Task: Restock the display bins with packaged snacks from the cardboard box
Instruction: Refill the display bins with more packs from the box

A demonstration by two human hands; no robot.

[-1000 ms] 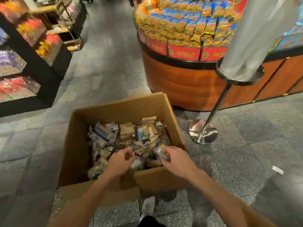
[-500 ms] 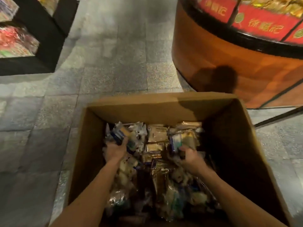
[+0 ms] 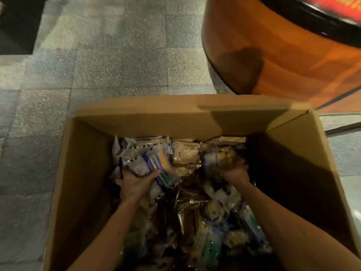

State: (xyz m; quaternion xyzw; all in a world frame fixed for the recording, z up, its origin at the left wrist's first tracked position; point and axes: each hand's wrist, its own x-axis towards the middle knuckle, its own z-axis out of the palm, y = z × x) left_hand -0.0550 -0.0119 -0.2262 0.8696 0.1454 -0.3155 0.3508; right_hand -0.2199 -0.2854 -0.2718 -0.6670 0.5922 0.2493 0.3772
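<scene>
An open cardboard box sits on the floor below me, holding several packaged snacks in a loose heap. My left hand is deep in the box and grips a clear pack with blue and orange print. My right hand grips a brownish clear pack near the far right of the heap. A beige pack lies between the two hands. The right inner side of the box is in dark shadow.
The round orange display stand rises just beyond the box at the upper right, with a black rim and red signs on top. A dark shelf unit stands at the upper left. Grey tiled floor stretches ahead.
My head has dropped closer to the box, and the display's snack bins have left the view. Both hands reached further into the heap and closed round packs.
</scene>
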